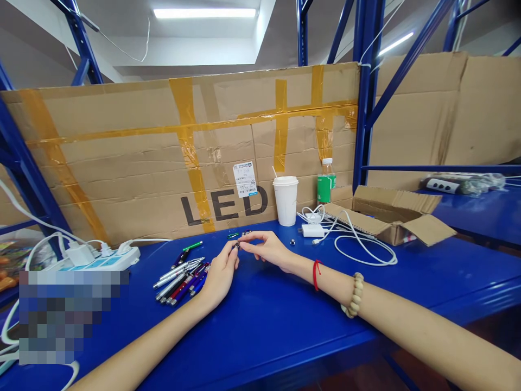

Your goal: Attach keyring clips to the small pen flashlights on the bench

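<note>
My left hand (220,274) pinches a small dark piece (236,245) between thumb and fingertips, above the blue shelf (268,320). The fingertips of my right hand (268,250) meet at the same piece from the other side, thumb and forefinger closed together. What the piece is, I cannot make out. Just left of my left hand lies a loose pile of pens (179,282) in silver, dark red, blue and black. A green pen part (192,246) rests at the pile's far end. Behind my fingertips are small green and dark bits (233,235), partly hidden.
A white paper cup (286,201) with a straw and a green-labelled bottle (326,184) stand at the back. To their right are a charger (312,231) with white cables and an open cardboard box (396,214). A tiny metal part (292,242) lies nearby. A power strip (101,260) sits left.
</note>
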Motion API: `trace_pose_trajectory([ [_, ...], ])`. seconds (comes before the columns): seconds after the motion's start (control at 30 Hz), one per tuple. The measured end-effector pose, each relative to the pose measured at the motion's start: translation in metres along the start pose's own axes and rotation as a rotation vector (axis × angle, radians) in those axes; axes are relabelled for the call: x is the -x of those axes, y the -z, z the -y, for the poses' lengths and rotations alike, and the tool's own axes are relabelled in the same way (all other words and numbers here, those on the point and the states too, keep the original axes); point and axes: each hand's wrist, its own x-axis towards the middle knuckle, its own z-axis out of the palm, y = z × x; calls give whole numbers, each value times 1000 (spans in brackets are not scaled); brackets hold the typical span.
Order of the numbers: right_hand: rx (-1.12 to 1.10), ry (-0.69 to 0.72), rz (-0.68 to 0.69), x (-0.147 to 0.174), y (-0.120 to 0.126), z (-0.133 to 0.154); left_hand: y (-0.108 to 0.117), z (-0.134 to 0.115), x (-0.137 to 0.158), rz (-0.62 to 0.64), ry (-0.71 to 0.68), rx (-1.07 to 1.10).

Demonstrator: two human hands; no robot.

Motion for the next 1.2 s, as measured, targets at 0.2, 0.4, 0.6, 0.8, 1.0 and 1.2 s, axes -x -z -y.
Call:
trace_pose_trajectory([
  [0.2, 0, 34, 12, -1, 2, -2, 1, -1, 1, 10, 10, -51],
  [0.4, 32, -16, 46, -3, 8, -2, 2, -5, 2, 30, -4, -117],
  [0.6, 89, 37, 137, -12, 18, -10, 2, -6, 3, 114, -45, -136],
  [0.8, 95, 60, 143, -11, 18, -7, 2, -5, 2, 131, -47, -140],
  [1.0, 118, 39, 135, -10, 17, -5, 2, -5, 1, 91, -42, -130],
  [1.2, 124, 33, 134, -12, 18, -10, 2, -6, 2, 81, -29, -158],
])
